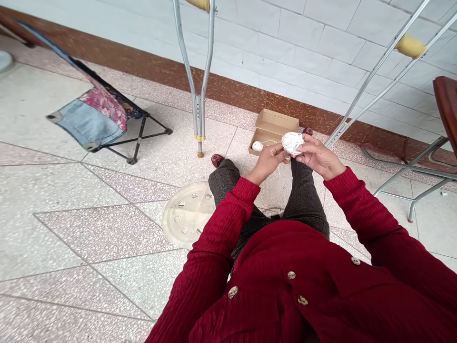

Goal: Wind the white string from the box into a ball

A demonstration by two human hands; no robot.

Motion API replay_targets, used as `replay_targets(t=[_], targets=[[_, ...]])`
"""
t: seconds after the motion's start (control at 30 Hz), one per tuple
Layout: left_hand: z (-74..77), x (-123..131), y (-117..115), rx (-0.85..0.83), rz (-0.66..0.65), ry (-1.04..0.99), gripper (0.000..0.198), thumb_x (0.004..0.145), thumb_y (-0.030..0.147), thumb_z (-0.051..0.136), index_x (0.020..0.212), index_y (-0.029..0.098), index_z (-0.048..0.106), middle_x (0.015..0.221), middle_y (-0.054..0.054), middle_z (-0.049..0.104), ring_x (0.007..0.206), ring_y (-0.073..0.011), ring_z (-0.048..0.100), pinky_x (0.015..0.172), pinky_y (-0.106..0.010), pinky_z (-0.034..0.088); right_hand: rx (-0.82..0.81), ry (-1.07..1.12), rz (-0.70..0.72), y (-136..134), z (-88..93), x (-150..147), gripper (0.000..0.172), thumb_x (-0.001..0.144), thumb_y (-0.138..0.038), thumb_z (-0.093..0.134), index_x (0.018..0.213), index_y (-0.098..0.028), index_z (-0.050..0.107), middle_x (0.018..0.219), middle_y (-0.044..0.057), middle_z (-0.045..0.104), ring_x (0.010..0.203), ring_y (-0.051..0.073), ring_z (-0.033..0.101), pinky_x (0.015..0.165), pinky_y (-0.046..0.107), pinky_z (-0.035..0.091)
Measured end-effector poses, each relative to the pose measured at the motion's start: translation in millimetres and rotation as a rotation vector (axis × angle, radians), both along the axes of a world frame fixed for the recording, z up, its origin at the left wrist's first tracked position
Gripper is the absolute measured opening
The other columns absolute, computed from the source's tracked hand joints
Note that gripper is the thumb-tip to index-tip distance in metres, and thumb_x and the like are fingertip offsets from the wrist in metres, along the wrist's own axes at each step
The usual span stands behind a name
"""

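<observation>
In the head view, my right hand [317, 156] is closed on a rounded white yarn bundle [293, 143] with a few dark flecks. I cannot tell whether it is wound or crocheted. My left hand [268, 161] is pinched at its lower left side, and a thin strand of white yarn [279, 168] hangs just below those fingers. Both hands are held out over the gap between my knees. Beyond them, an open cardboard box [276, 121] lies on the floor with a smaller white yarn ball [257, 146] in it.
One metal crutch [199, 112] stands before the tiled wall, another crutch [371, 83] leans at the right. A folding chair [94, 119] is on the left. A round pale stool top [185, 214] sits by my left leg. A metal-legged chair [428, 166] is at the right edge.
</observation>
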State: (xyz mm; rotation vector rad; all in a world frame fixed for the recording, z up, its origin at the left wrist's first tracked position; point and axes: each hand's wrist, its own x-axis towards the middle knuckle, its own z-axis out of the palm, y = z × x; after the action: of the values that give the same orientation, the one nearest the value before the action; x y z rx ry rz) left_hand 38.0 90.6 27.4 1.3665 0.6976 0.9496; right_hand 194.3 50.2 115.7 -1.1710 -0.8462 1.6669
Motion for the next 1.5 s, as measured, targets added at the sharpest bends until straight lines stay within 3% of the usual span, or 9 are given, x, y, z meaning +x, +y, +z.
replay_targets(t=[0.1,0.23,0.47,0.8,0.9,1.07,1.2,1.33,1.5], targets=[[-3.4,-6,4,0.035,0.164,0.02,0.036,0.087,0.032,0.067,0.119,0.016,0.066,0.111,-0.01,0.073,0.099,-0.0213,0.069,0.082,-0.033,0.058,-0.011,0.002,0.029,0,1.3,2,0.04,0.063,-0.017,0.084,0.1,-0.02,0.068,0.087,-0.001,0.071,0.071,0.011,0.063,0.057,0.02,0.052],[15.1,-22,12,0.185,0.362,0.079,0.039,0.091,0.026,0.062,0.129,0.021,0.06,0.12,-0.009,0.069,0.111,-0.0198,0.065,0.089,-0.032,0.056,-0.014,0.021,0.046,1,0.2,0,0.042,0.064,-0.015,0.083,0.103,-0.02,0.069,0.09,0.0,0.072,0.07,0.01,0.063,0.055,0.018,0.052],[11.3,-8,-8,-0.046,-0.111,0.037,0.026,0.091,0.035,0.065,0.1,0.011,0.068,0.079,-0.006,0.072,0.07,-0.0147,0.068,0.066,-0.027,0.056,0.01,0.002,0.068,4,1.6,-2,0.036,0.066,-0.019,0.083,0.098,-0.019,0.067,0.086,0.0,0.07,0.068,0.011,0.062,0.056,0.02,0.053],[1.3,-27,-35,0.016,-0.215,0.193,0.026,0.087,0.038,0.066,0.078,0.015,0.075,0.078,-0.001,0.073,0.077,-0.0138,0.063,0.079,-0.026,0.046,0.161,-0.286,0.016,7,6.1,3,0.037,0.062,-0.022,0.084,0.089,-0.02,0.059,0.079,-0.003,0.067,0.059,0.009,0.059,0.05,0.021,0.049],[-0.9,-33,-53,0.038,-0.318,0.277,0.032,0.092,0.037,0.06,0.074,0.014,0.074,0.071,0.001,0.068,0.071,-0.0113,0.059,0.073,-0.023,0.042,0.207,-0.388,-0.074,18,-8.8,10,0.036,0.061,-0.021,0.083,0.088,-0.021,0.058,0.076,-0.003,0.067,0.058,0.01,0.058,0.051,0.023,0.048],[8.1,-49,-73,0.106,-0.332,0.394,0.036,0.094,0.035,0.055,0.069,0.015,0.07,0.065,0.002,0.063,0.066,-0.0111,0.055,0.068,-0.023,0.039,0.221,-0.658,-0.141,28,-68.9,26,0.039,0.054,-0.019,0.081,0.083,-0.022,0.056,0.07,-0.003,0.062,0.058,0.013,0.053,0.052,0.027,0.044],[15.7,-68,-58,0.198,-0.205,0.479,0.034,0.094,0.034,0.054,0.072,0.015,0.071,0.068,0.0,0.067,0.067,-0.0125,0.057,0.069,-0.024,0.04,0.218,-0.717,0.184,0,-100.2,21,0.036,0.052,-0.017,0.082,0.08,-0.02,0.06,0.071,-0.004,0.062,0.064,0.013,0.054,0.061,0.027,0.044],[5.5,-75,-32,0.267,-0.097,0.49,0.032,0.092,0.032,0.055,0.07,0.015,0.07,0.072,-0.002,0.069,0.073,-0.0146,0.061,0.075,-0.026,0.043,0.046,-0.305,0.538,-40,-81.0,3,0.043,0.054,-0.019,0.086,0.09,-0.019,0.063,0.077,-0.004,0.065,0.07,0.013,0.059,0.065,0.025,0.046],[-21.6,-52,-40,0.136,-0.132,0.3,0.036,0.096,0.038,0.052,0.077,0.015,0.071,0.079,-0.002,0.072,0.079,-0.0154,0.064,0.078,-0.026,0.046,0.037,-0.039,0.327,-45,-29.9,2,0.044,0.058,-0.024,0.088,0.095,-0.02,0.064,0.084,-0.002,0.067,0.07,0.012,0.06,0.061,0.023,0.049]])
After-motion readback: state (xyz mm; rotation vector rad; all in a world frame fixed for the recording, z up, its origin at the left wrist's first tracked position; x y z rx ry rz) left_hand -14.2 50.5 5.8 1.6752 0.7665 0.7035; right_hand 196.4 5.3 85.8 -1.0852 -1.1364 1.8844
